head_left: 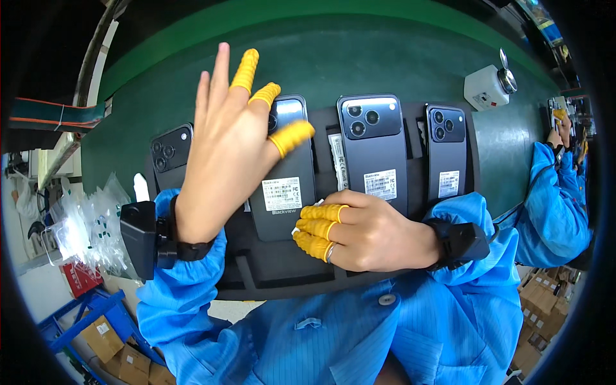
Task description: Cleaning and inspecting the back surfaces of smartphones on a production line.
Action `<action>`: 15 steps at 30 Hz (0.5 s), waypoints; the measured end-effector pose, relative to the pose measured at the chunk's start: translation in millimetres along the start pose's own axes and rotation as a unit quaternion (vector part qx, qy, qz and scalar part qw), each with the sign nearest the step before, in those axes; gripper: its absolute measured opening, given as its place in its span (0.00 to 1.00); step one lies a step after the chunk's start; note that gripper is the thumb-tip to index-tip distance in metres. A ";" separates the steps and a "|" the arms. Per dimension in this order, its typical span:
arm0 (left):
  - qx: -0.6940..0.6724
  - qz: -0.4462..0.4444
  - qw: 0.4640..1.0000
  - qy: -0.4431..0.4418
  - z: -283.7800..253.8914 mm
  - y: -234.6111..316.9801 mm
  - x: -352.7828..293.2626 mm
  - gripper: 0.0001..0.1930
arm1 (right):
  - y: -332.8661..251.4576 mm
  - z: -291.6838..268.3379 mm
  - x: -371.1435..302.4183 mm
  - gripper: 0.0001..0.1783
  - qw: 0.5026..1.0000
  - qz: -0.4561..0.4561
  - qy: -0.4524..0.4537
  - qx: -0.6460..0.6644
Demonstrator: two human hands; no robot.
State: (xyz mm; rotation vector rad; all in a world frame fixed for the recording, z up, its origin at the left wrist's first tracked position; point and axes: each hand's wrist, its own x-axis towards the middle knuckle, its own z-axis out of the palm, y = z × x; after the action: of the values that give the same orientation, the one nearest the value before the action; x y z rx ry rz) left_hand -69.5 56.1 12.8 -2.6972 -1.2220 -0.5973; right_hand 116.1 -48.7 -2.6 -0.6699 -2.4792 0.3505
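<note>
Left hand: the left hand is raised above the tray with its fingers spread open and holds nothing; three fingers wear yellow finger covers, and a black wrist device sits at the cuff.
Right hand: the right hand rests low on the tray, fingers curled and covered in yellow, pinching a small white scrap at the lower right corner of the grey phone; what the scrap is cannot be told.
Grey phone: the grey phone lies face down in the tray's second slot from the left, partly hidden by the raised hand, a white label on its back.
Tray: a black tray sits on the green belt right in front of the person.
Other phones: a dark phone lies in the leftmost slot, a blue-grey phone just right of the grey one, and a darker blue phone at the right end, all camera side up.
Background: a white box with a round lens stands on the belt to the far right; clear plastic bags lie at the left.
Co-worker: another person's blue sleeve reaches along the belt at the right edge.
</note>
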 end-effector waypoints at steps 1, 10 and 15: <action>-0.010 0.003 1.000 -0.007 0.0 1.7 0.5 0.26 | 1.1 2.7 0.0 0.10 0.999 -0.002 0.037 0.004; -0.039 -0.003 0.999 -0.011 1.5 -2.0 3.4 0.26 | 1.8 -6.5 -0.3 0.16 0.999 0.002 -0.052 0.003; -0.016 0.012 1.000 -0.015 1.1 2.6 1.2 0.26 | 1.9 -6.2 -0.4 0.16 0.999 0.002 -0.049 0.006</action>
State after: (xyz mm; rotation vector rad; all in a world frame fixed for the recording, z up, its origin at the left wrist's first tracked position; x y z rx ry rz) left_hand -66.5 55.5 12.4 -2.7536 -1.1942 -0.5803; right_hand 120.6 -46.6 1.5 -0.6670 -2.5665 0.4085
